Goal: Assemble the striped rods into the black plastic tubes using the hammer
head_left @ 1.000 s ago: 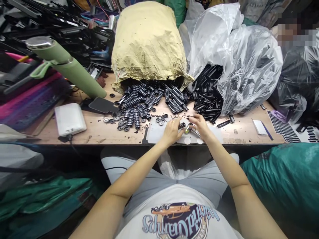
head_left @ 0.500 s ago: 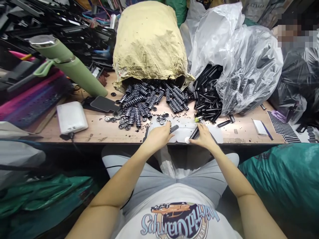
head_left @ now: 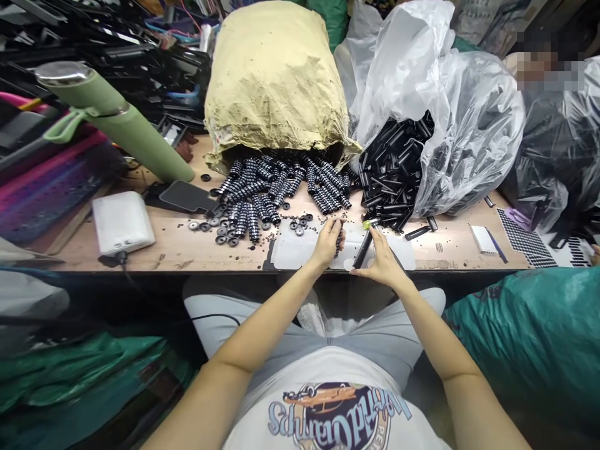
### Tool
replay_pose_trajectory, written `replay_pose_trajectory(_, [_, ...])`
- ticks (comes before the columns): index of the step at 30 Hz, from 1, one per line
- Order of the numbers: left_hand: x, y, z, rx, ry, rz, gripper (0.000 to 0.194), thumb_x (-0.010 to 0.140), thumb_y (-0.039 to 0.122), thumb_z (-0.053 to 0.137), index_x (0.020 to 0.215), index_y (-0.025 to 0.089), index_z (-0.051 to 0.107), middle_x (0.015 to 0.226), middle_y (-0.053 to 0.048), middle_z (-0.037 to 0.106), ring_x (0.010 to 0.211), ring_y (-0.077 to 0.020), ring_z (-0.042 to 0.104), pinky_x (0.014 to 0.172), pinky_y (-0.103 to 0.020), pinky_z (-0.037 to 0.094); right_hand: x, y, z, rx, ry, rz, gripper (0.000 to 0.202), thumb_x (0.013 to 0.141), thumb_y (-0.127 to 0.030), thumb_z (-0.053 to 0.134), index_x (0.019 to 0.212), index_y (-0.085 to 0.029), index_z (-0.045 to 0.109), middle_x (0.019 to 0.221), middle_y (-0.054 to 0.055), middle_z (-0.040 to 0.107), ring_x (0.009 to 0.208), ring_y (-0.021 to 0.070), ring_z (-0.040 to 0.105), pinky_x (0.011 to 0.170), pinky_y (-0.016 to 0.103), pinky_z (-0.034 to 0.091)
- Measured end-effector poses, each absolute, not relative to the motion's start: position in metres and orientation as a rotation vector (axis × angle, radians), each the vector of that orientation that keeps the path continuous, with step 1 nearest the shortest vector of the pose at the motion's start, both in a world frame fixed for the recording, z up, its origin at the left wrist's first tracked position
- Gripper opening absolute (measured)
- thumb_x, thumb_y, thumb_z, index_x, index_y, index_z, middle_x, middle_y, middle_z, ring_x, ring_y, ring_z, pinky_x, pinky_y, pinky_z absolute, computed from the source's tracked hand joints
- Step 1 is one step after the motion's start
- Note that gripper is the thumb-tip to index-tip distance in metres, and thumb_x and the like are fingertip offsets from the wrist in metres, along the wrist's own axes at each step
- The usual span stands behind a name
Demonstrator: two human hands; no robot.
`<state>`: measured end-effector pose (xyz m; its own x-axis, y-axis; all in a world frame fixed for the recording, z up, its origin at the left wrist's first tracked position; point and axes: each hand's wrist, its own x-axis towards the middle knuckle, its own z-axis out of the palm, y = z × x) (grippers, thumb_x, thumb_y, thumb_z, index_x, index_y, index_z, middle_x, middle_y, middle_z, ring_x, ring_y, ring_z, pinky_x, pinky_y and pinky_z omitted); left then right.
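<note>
In my left hand [head_left: 329, 244], a short black-and-silver ribbed roller [head_left: 338, 242] is gripped, its lower part showing past the fingers. Just to the right, my right hand [head_left: 382, 259] has its thumb and fingers curved round a black tube [head_left: 362, 251] that lies slantwise over the mat. A small yellow-green piece [head_left: 368, 224] shows at the right fingertips; its kind is unclear. Both hands are over a whitish translucent mat [head_left: 293, 250] at the table's front edge. Ribbed rollers [head_left: 246, 219] lie heaped behind, with loose black discs [head_left: 220, 230] around them.
A yellow sack [head_left: 276, 81] spills the rollers. Black tubes [head_left: 391, 169] pour from a clear plastic bag [head_left: 473, 137]. A green bottle [head_left: 140, 137] and a white box with a cable [head_left: 122, 222] stand left. Green sacks [head_left: 529, 325] flank my legs. Another person is at far right.
My left hand has moved right with the roller, which has turned more upright and come close to the black tube. My right hand has barely moved. The whole view has shifted slightly.
</note>
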<state>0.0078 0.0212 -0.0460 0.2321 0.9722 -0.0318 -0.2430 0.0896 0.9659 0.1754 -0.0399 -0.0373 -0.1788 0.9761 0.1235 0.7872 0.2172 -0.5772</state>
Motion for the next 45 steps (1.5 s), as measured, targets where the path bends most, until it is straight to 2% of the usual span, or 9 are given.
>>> replay_pose_trajectory(5, [0.004, 0.012, -0.028, 0.832, 0.847, 0.99, 0.045, 0.081, 0.052, 0.054, 0.11, 0.017, 0.056, 0.048, 0.009, 0.041, 0.03, -0.0055, 0.031, 0.032, -0.017, 0.02, 0.163, -0.036, -0.022, -1.245, -2.065, 0.573, 0.115, 0.056, -0.051, 0.082, 0.146, -0.021, 0.017, 0.144, 0.017, 0.032, 0.139, 0.03, 0.027, 0.113, 0.049, 0.032])
replay_pose_trajectory(11, [0.005, 0.005, -0.021, 0.687, 0.913, 1.006, 0.029, 0.077, 0.043, 0.056, 0.082, 0.014, 0.057, 0.051, 0.002, 0.053, 0.04, -0.012, 0.053, 0.04, -0.022, 0.043, 0.145, -0.024, -0.017, -1.112, -2.103, 0.63, 0.118, 0.052, -0.051, 0.085, 0.145, -0.022, 0.018, 0.146, 0.016, 0.033, 0.14, 0.0293, 0.027, 0.118, 0.048, 0.023])
replay_pose_trajectory(20, [0.006, 0.006, -0.026, 0.725, 0.959, 0.886, 0.034, 0.081, 0.047, 0.055, 0.084, 0.013, 0.057, 0.063, -0.002, 0.059, 0.047, -0.0136, 0.057, 0.051, -0.029, 0.051, 0.14, -0.024, -0.03, -1.189, -2.013, 0.673, 0.105, 0.056, -0.034, 0.082, 0.141, -0.018, 0.023, 0.139, 0.015, 0.038, 0.132, 0.0268, 0.038, 0.112, 0.043, 0.033])
replay_pose_trajectory(23, [0.006, 0.003, -0.043, 1.085, 1.084, 0.96, 0.036, 0.084, 0.042, 0.054, 0.105, 0.014, 0.063, 0.085, -0.008, 0.063, 0.07, -0.0181, 0.063, 0.069, -0.035, 0.053, 0.135, -0.023, -0.048, -1.271, -1.979, 0.618, 0.103, 0.055, -0.031, 0.08, 0.14, -0.016, 0.024, 0.137, 0.017, 0.04, 0.131, 0.0291, 0.039, 0.112, 0.046, 0.033])
replay_pose_trajectory(26, [0.007, -0.005, -0.063, 1.722, 1.3, 1.019, 0.045, 0.081, 0.028, 0.06, 0.124, 0.016, 0.058, 0.101, -0.012, 0.06, 0.095, -0.0234, 0.059, 0.086, -0.039, 0.049, 0.131, -0.023, -0.066, -1.381, -1.945, 0.554, 0.091, 0.063, -0.028, 0.071, 0.14, -0.015, 0.025, 0.136, 0.018, 0.041, 0.131, 0.0296, 0.038, 0.111, 0.048, 0.032])
replay_pose_trajectory(31, [-0.002, -0.005, -0.082, 2.386, 1.309, 0.737, 0.038, 0.088, 0.014, 0.047, 0.125, 0.015, 0.057, 0.101, -0.014, 0.062, 0.093, -0.0236, 0.058, 0.084, -0.039, 0.046, 0.158, -0.037, -0.065, -1.792, -1.884, 0.315, 0.068, 0.076, -0.033, 0.062, 0.135, -0.014, 0.034, 0.136, 0.021, 0.041, 0.13, 0.0331, 0.037, 0.106, 0.054, 0.033])
replay_pose_trajectory(35, [-0.015, 0.002, -0.08, 2.574, 1.157, 0.662, 0.034, 0.092, 0.014, 0.042, 0.12, 0.019, 0.06, 0.105, -0.015, 0.065, 0.097, -0.0243, 0.059, 0.087, -0.042, 0.041, 0.201, -0.054, -0.043, -2.428, -1.68, 0.092, 0.029, 0.09, -0.035, 0.046, 0.106, -0.012, 0.055, 0.11, 0.024, 0.056, 0.109, 0.038, 0.051, 0.088, 0.053, 0.041])
replay_pose_trajectory(40, [-0.021, 0.002, -0.074, 2.663, 1.155, 0.599, 0.038, 0.093, 0.011, 0.037, 0.122, 0.023, 0.058, 0.111, -0.012, 0.066, 0.106, -0.0256, 0.056, 0.095, -0.049, 0.032, 0.202, -0.082, -0.018, -2.256, -1.664, 0.358, 0.033, 0.097, -0.042, 0.028, 0.103, -0.019, 0.051, 0.083, 0.01, 0.063, 0.077, 0.0253, 0.061, 0.069, 0.033, 0.042])
replay_pose_trajectory(45, [-0.018, -0.002, -0.076, 2.674, 1.185, 0.565, 0.041, 0.094, 0.012, 0.035, 0.126, 0.023, 0.056, 0.116, -0.011, 0.065, 0.113, -0.026, 0.055, 0.1, -0.05, 0.031, 0.178, -0.102, -0.019, -2.256, -1.752, 0.431, 0.034, 0.098, -0.039, 0.024, 0.095, -0.02, 0.052, 0.068, 0.004, 0.059, 0.057, 0.0195, 0.056, 0.059, 0.027, 0.036])
